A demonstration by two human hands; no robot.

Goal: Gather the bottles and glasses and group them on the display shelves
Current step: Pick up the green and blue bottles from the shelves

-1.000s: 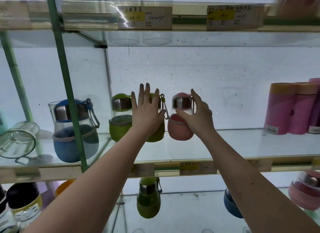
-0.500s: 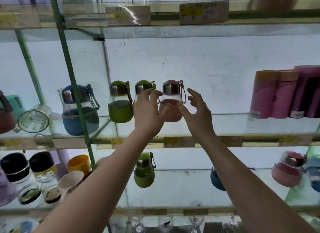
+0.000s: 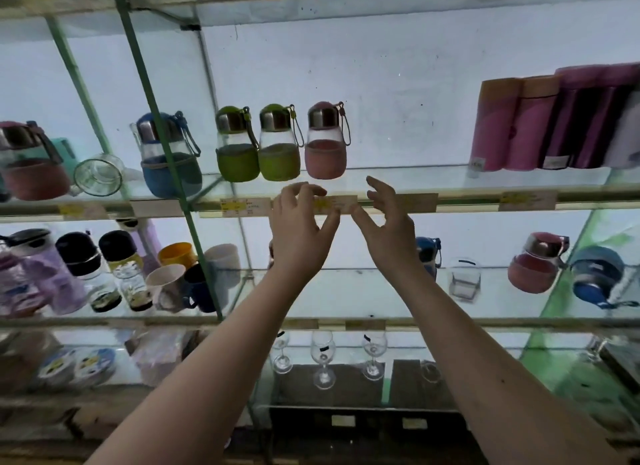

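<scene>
Glass display shelf [image 3: 398, 179] holds a tidy row: two green-sleeved glass bottles [image 3: 258, 144] touching, pink-sleeved glass bottle [image 3: 325, 142] just right of them, all upright. Both hands are empty, fingers loosely spread, just below that row at the shelf edge: left hand [image 3: 299, 232], right hand [image 3: 388, 227]. Judged: this group is placed, hands free. Next probably a stray, e.g. the pink-sleeved bottle lying tilted [image 3: 535, 264] on the lower shelf, right; needs a reach down.

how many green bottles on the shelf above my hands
2: one green bottle left, the second green bottle touching it, right beside the pink bottle. None seem hidden.
</scene>
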